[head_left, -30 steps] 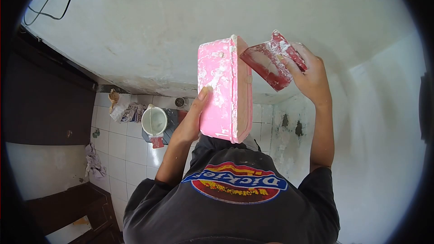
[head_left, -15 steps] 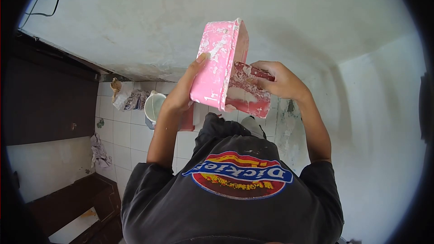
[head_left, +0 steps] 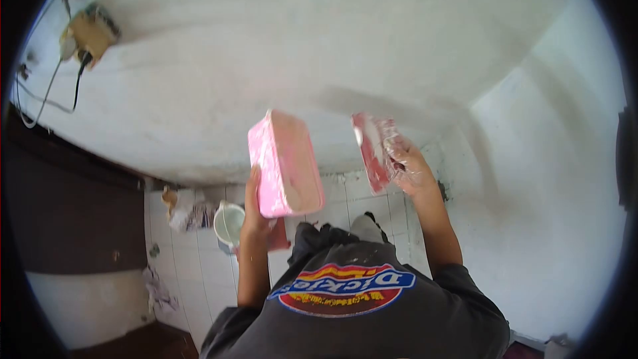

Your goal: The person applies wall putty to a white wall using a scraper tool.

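My left hand [head_left: 253,203] grips a pink plastic tub [head_left: 264,169] from its outer side. The tub is tilted, its opening turned to the right, with whitish paste smeared over the walls. Apart from it, on the right, my right hand [head_left: 416,171] is wrapped round a red plastering trowel [head_left: 373,156]. White paste coats part of the trowel's flat blade. Motion blurs the trowel and the right fingers a little.
Ahead rises a pale wall [head_left: 266,46] with a power socket [head_left: 90,36] and cables at upper left. A white bucket [head_left: 228,223] and plastic bags [head_left: 194,217] stand on the tiled floor. A dark door [head_left: 76,203] is at left.
The trowel has come out of the tub and moved right, away from it. The tub has shifted left and lower in view, its opening more visible. My view has tipped up the wall.
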`<act>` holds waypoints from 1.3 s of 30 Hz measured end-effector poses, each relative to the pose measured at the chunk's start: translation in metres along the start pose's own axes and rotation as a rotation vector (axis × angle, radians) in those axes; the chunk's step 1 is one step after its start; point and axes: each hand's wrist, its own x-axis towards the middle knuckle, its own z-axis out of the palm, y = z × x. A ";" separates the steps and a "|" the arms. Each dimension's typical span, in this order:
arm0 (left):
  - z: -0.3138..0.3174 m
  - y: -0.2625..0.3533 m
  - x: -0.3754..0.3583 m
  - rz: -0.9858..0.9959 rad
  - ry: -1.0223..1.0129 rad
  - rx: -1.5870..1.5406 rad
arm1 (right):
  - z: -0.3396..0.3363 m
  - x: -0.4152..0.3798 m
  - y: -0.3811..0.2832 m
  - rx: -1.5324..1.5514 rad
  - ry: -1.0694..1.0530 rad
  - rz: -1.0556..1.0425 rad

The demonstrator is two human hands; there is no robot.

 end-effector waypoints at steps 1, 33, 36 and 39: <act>0.001 -0.001 -0.003 -0.009 -0.006 -0.012 | 0.002 0.003 -0.013 -0.001 -0.002 -0.036; 0.006 -0.012 -0.017 0.013 0.054 -0.012 | 0.089 0.093 -0.109 -1.544 0.514 -1.292; 0.008 -0.010 -0.018 -0.013 0.067 -0.012 | 0.106 0.105 -0.154 -1.565 0.732 -1.445; 0.003 -0.013 -0.013 0.009 0.063 -0.003 | 0.115 0.129 -0.143 -1.751 0.830 -1.542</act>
